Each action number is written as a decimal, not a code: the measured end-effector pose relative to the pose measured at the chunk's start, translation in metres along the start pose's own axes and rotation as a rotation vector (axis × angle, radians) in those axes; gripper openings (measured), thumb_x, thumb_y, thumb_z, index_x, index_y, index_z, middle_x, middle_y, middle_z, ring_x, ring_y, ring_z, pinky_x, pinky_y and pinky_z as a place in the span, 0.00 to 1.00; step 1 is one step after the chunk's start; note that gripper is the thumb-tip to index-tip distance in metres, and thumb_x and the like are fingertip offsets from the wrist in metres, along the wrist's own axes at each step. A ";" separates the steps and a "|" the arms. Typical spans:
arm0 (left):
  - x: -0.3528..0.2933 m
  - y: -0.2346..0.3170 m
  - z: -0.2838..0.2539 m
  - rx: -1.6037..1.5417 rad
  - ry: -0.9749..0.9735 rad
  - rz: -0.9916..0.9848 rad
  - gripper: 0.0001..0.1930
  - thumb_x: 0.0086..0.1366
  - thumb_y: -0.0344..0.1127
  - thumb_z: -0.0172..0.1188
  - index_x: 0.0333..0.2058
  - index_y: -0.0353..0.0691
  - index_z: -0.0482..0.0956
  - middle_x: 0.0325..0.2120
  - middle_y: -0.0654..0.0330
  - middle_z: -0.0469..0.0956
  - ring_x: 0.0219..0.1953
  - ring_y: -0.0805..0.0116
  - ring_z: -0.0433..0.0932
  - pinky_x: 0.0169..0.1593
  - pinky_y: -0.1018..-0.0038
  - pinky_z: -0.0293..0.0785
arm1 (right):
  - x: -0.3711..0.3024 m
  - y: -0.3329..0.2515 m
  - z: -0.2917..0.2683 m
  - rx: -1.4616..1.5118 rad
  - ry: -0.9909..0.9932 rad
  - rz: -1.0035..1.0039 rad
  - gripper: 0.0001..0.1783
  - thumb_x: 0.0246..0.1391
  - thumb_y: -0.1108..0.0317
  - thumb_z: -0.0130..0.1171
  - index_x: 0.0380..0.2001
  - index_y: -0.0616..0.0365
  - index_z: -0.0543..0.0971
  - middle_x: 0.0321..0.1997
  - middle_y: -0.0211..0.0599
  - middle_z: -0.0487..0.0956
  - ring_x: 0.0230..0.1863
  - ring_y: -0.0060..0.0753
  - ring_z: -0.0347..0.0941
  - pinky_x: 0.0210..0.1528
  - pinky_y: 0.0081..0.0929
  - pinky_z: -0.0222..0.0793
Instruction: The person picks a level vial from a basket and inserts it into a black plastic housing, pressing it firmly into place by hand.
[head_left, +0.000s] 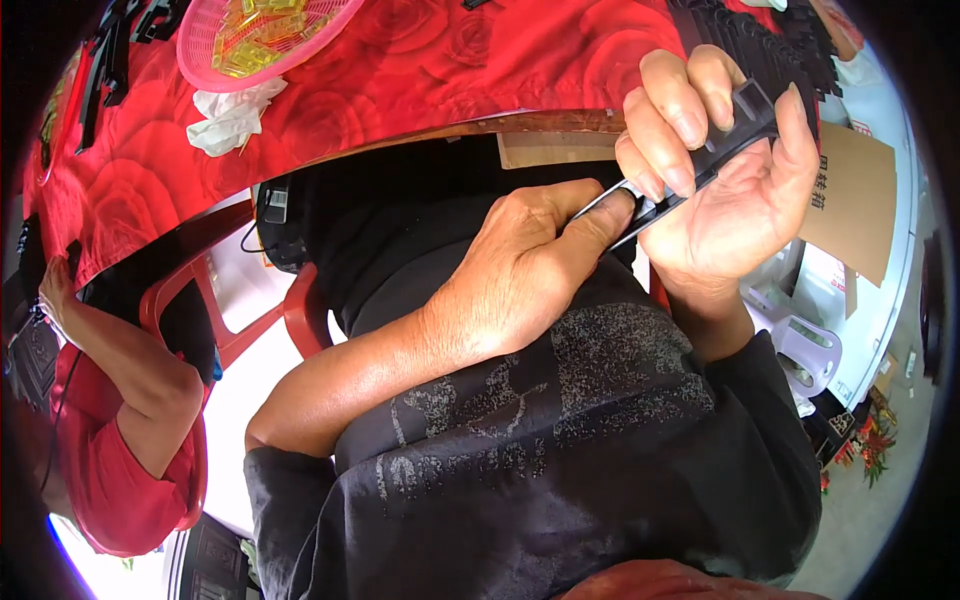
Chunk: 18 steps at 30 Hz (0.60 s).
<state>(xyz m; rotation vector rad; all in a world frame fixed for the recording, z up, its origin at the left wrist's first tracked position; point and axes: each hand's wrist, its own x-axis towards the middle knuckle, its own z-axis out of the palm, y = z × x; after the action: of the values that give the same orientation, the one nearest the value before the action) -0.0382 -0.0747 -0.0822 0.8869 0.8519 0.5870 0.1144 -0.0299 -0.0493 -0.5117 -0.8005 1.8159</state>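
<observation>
A long, narrow black plastic piece (752, 110) is held tilted between my two hands, in front of my chest near the table's edge. My right hand (722, 195), palm up, has its fingers curled around the upper part. At the lower end, my left hand (515, 265) pinches the piece, with the thumb pressed on its face. Pale, shiny edges show beside that thumb. My fingers cover much of the middle, so I cannot make out what kind of part it is.
On the red rose-patterned tablecloth (400, 75) stand a pink basket (190, 50) of yellow translucent pieces and a crumpled white tissue (228, 118). Black parts (105, 60) lie at far left, more at far right. A person in red (120, 440) sits left; a cardboard box (855, 200) stands right.
</observation>
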 end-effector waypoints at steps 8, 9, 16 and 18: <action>0.006 0.010 0.002 -0.036 0.031 -0.029 0.22 0.71 0.43 0.50 0.23 0.30 0.73 0.13 0.59 0.67 0.20 0.72 0.66 0.27 0.68 0.65 | 0.008 -0.008 0.005 -0.070 0.010 -0.006 0.23 0.64 0.43 0.40 0.28 0.51 0.60 0.29 0.30 0.63 0.22 0.20 0.58 0.25 0.20 0.57; 0.007 0.012 0.004 -0.033 0.032 -0.028 0.22 0.71 0.43 0.50 0.23 0.30 0.73 0.13 0.59 0.67 0.20 0.72 0.66 0.27 0.68 0.65 | 0.007 -0.011 0.007 -0.085 0.028 -0.012 0.23 0.64 0.43 0.40 0.28 0.51 0.60 0.29 0.30 0.63 0.21 0.20 0.57 0.25 0.20 0.57; 0.005 0.038 0.023 -0.023 0.015 -0.058 0.22 0.73 0.47 0.49 0.29 0.31 0.74 0.13 0.64 0.67 0.17 0.75 0.66 0.23 0.73 0.64 | 0.008 -0.039 0.015 -0.042 0.124 0.038 0.23 0.63 0.43 0.42 0.27 0.51 0.60 0.29 0.30 0.62 0.23 0.22 0.57 0.26 0.23 0.53; 0.004 0.043 0.026 -0.069 0.022 -0.056 0.21 0.73 0.47 0.49 0.32 0.32 0.74 0.13 0.65 0.67 0.17 0.77 0.67 0.23 0.76 0.64 | 0.011 -0.046 0.014 -0.046 0.125 0.067 0.23 0.62 0.43 0.42 0.27 0.51 0.60 0.29 0.30 0.62 0.24 0.23 0.57 0.28 0.24 0.53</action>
<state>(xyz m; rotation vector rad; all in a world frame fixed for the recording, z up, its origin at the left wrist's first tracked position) -0.0185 -0.0603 -0.0378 0.7927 0.8685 0.5744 0.1302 -0.0125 -0.0063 -0.6822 -0.7481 1.8103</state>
